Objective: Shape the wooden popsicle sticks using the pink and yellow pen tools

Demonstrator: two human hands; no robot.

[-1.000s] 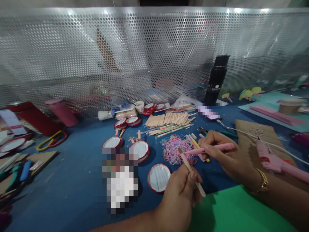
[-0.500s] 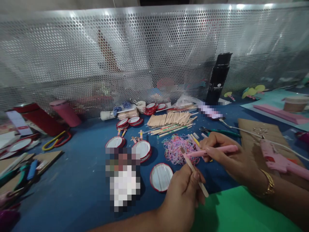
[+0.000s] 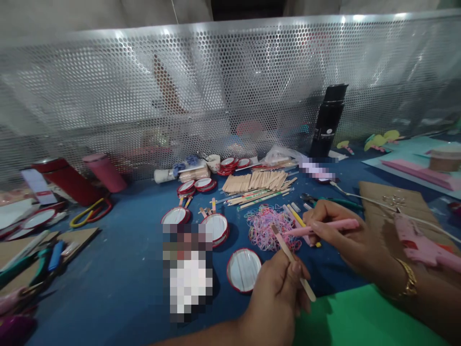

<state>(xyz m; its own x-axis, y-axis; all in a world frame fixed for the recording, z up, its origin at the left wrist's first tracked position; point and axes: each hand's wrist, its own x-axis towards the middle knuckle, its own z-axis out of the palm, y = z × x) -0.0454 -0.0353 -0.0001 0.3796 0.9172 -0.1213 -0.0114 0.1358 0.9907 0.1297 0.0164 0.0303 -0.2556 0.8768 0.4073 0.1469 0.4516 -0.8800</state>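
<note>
My left hand point(image 3: 279, 293) is closed on a wooden craft stick point(image 3: 306, 288), held tilted with its far end up. That end has a brown tip, and a pinkish stretch shows just below it. Between the fingers of my right hand point(image 3: 334, 235) is a pink marker point(image 3: 340, 225). The marker's point is at the stick's edge, just below the brown tip; I cannot tell whether they touch. Behind the stick lies a heap of coloured rubber bands point(image 3: 266, 223). A round white lid with a red rim point(image 3: 244, 270) lies beside my left hand.
Green paper point(image 3: 367, 317) lies under my hands. Craft sticks point(image 3: 259, 181) and several red-rimmed lids point(image 3: 216, 227) are farther back. A pink glue gun point(image 3: 414, 235) rests on cardboard at right. A black bottle point(image 3: 327, 122) stands before the perforated metal screen point(image 3: 230, 86). Pliers point(image 3: 41, 266) lie left.
The whole view has shifted slightly, so everything sits a little lower and to the right. The marker's point has drawn a little away from the stick's middle toward its right edge. Both grips are the same.
</note>
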